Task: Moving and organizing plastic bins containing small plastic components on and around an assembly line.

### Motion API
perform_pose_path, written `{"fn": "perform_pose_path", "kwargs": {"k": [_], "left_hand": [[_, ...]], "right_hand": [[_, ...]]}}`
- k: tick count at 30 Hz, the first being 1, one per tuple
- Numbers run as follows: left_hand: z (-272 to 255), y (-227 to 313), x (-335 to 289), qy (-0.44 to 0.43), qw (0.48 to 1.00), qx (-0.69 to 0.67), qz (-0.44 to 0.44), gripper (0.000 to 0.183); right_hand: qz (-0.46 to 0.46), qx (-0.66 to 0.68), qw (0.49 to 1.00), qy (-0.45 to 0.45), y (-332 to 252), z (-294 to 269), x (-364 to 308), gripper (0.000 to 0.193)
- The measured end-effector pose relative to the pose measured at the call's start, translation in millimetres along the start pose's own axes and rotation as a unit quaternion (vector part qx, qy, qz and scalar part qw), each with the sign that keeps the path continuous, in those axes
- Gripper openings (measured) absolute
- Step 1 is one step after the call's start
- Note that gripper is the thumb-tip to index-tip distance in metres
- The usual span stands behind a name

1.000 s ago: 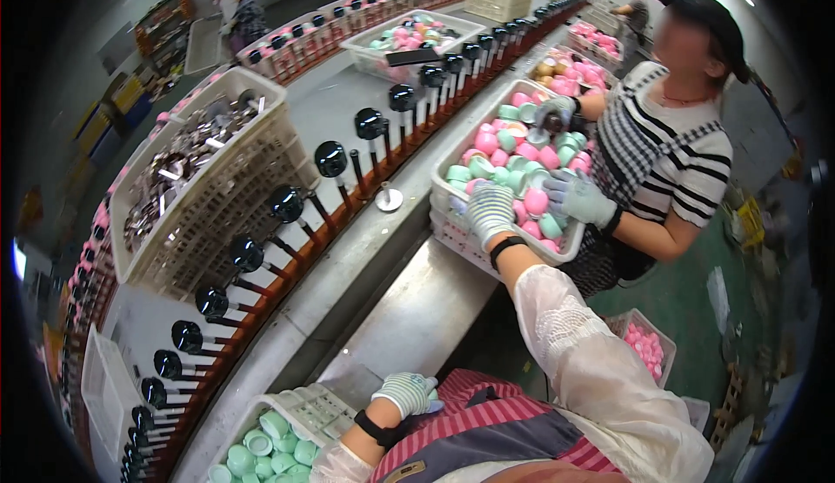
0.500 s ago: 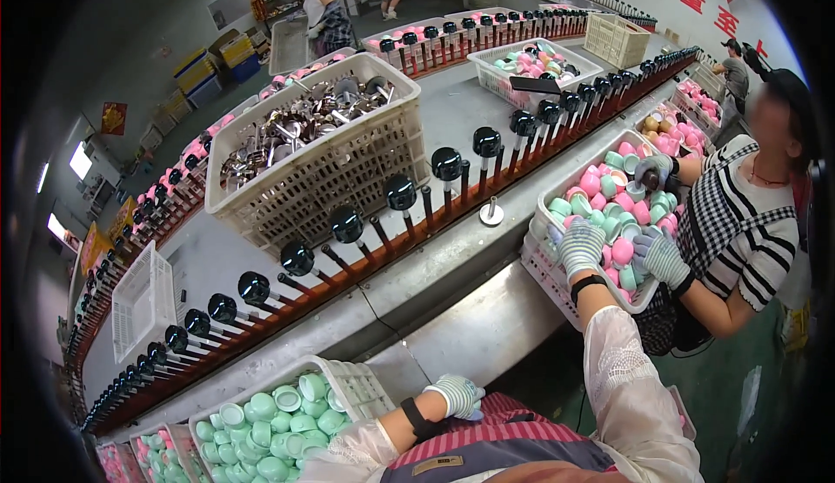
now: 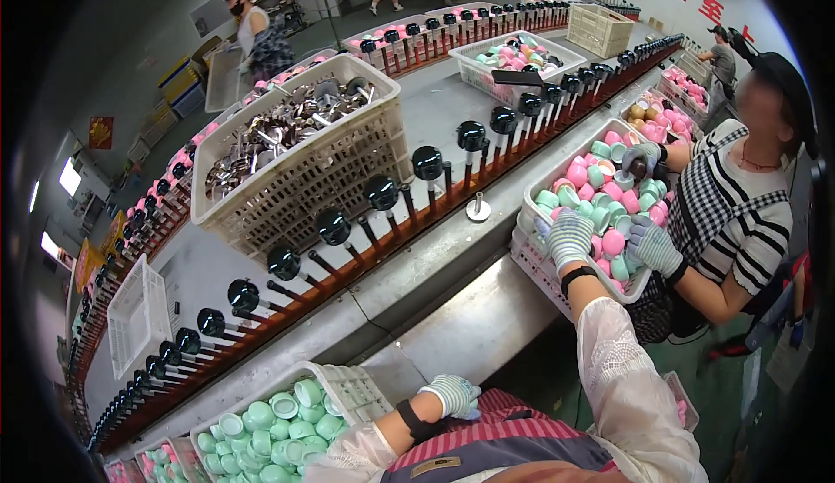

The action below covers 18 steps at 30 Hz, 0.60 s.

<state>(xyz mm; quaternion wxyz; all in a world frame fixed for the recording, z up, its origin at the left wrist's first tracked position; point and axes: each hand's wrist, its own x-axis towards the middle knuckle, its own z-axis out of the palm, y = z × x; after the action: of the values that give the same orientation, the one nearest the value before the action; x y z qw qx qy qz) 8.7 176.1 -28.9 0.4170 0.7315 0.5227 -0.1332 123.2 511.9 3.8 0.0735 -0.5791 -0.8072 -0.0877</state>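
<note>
The white crate of pink and green cups (image 3: 557, 189) stood at the near right edge of the desk (image 3: 435, 109), projecting over that edge toward the seated co-worker. The right hand (image 3: 570, 235), in a striped knit glove, lay palm down on the cups at the crate's near left corner, fingers loosely spread; whether they had closed on a cup could not be determined. A black band circled the wrist below a pale translucent sleeve.

The co-worker's gloved hands were in the same crate: one (image 3: 654, 248) at its near right rim, just beside the right hand, the other (image 3: 642, 159) at the far side, holding a dark object.

The left hand (image 3: 450, 394), likewise gloved and banded, rested low at the person's front, fingers curled loosely and holding nothing visible. It sat just beside the right corner of a second white crate filled with green cups (image 3: 278, 422), at the desk's near edge.

A row of black-capped spindles (image 3: 383, 200) on a red rail ran diagonally along the desk. A small metal disc (image 3: 477, 212) stood between the rail and the pink-cup crate. Behind the rail, a large beige basket of metal parts (image 3: 300, 179) occupied the desk's middle. A further crate of mixed cups (image 3: 520, 55) stood toward the far edge.
</note>
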Motion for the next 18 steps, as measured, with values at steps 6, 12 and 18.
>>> {"fn": "perform_pose_path", "kwargs": {"k": [6, 12, 18], "left_hand": [[-8.6, 1.0, 5.8, -0.008, 1.000, 0.022, 0.020, 0.058], [-3.0, -9.4, 17.8, -0.018, 0.999, 0.021, 0.021, 0.058], [-10.5, -6.9, 19.1, -0.057, 0.998, 0.015, -0.001, 0.058]], "right_hand": [[0.005, 0.003, 1.000, 0.014, 5.9, 2.2, 6.3, 0.060], [0.004, 0.007, 0.999, 0.050, 8.6, 24.1, 17.4, 0.056], [0.035, 0.039, 0.998, -0.027, 2.7, 13.9, 12.0, 0.058]]}}
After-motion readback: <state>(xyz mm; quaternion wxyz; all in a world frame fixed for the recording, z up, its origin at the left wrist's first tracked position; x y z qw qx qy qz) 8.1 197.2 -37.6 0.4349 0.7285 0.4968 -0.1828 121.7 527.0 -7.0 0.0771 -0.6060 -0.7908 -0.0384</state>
